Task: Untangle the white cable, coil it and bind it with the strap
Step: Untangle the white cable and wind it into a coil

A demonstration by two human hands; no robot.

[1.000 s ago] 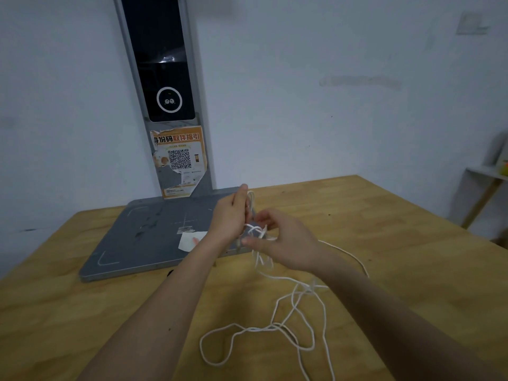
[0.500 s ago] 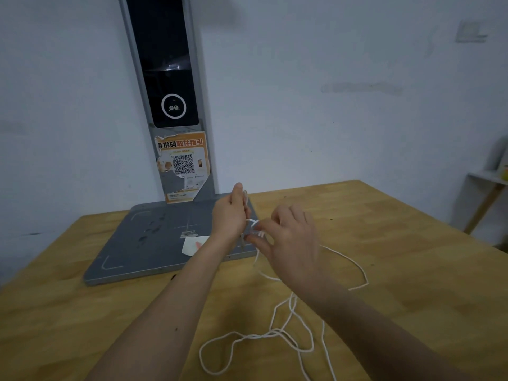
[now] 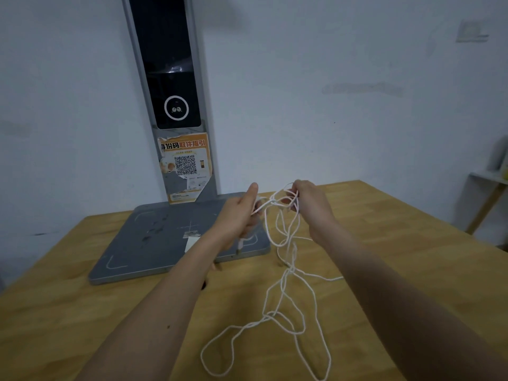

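Hands have drawn apart since a second ago, cable stretched between them. Wooden table beneath both arms; grey scanner base under left hand. White cable hangs from both hands in tangled loops onto table near right forearm. Left hand fisted around cable, right hand pinching loops.

plain pale wall, wooden table (dim light), small shelf at right
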